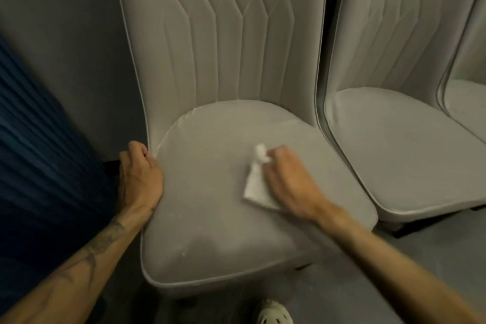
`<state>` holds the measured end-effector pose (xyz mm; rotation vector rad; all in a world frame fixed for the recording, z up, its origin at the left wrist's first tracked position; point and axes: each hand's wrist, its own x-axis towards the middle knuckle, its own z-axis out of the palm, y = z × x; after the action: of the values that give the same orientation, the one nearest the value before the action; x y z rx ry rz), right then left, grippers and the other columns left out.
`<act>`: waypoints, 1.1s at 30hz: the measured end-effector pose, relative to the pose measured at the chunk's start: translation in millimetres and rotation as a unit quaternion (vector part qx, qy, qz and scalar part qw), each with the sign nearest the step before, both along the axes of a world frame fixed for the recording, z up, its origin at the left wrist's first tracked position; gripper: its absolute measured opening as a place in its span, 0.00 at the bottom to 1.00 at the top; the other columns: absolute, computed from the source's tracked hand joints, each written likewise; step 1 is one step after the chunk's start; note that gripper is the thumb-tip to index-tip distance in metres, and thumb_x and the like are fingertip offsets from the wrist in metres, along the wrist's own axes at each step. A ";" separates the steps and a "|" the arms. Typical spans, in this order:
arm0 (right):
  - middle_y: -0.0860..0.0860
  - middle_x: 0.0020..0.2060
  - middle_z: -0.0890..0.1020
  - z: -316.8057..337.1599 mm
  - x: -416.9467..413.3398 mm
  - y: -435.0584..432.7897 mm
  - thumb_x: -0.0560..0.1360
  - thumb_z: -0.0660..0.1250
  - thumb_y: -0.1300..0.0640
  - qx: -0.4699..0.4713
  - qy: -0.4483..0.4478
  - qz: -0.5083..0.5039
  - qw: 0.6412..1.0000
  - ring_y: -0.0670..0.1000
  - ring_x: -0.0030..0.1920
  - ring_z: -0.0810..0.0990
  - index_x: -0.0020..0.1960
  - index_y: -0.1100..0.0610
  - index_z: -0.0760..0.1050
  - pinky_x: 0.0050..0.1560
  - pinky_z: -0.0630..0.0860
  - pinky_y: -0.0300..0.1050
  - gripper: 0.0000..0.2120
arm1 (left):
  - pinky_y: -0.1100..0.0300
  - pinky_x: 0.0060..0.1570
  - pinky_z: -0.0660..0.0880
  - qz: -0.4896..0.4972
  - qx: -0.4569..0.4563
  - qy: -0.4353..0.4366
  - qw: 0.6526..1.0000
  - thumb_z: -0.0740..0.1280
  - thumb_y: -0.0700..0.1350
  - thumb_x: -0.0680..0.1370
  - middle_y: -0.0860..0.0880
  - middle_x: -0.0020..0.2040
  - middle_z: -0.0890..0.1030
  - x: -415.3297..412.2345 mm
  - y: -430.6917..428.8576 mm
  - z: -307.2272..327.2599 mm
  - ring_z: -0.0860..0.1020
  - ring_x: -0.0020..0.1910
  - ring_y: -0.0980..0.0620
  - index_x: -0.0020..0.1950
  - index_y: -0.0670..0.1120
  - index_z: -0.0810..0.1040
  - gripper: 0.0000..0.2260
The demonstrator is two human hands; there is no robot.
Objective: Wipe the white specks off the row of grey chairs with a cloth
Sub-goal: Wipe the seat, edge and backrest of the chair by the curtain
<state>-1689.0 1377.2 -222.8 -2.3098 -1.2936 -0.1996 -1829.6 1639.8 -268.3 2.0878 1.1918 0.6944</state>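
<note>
a grey wall is seen behind the row, and dark blue pleated fabric is seen just beside the near chair on its left. a second chair is set just beside it on the right, and a third chair is cut off at the picture's right edge. a white perforated shoe is seen on the grey floor below the seat's front edge.

the seat's left edge, near its back corner, is gripped by the left hand, whose fingers are curled over the rim. a white cloth is held by the right hand, blurred, with fingers curled at the bunched upper end, and is pressed flat near the seat's middle, towards its right edge.

the seat is dulled by a pale haze, and faint white specks are scattered towards its front edge.
</note>
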 end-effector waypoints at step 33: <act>0.56 0.49 0.74 -9.1 -195.5 85.3 0.84 0.57 0.54 -0.012 0.067 0.295 0.953 0.54 0.46 0.70 0.54 0.61 0.74 0.50 0.69 0.52 0.12 | 0.53 0.70 0.70 -0.184 -0.065 0.048 0.980 0.61 0.49 0.86 0.44 0.74 0.68 -59.6 6.5 11.1 0.74 0.70 0.43 0.79 0.49 0.67 0.20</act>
<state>-1884.5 1462.6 -231.9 -1.8111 -1.8428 0.1713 -1889.2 1646.4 -257.3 2.1674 0.8392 0.3391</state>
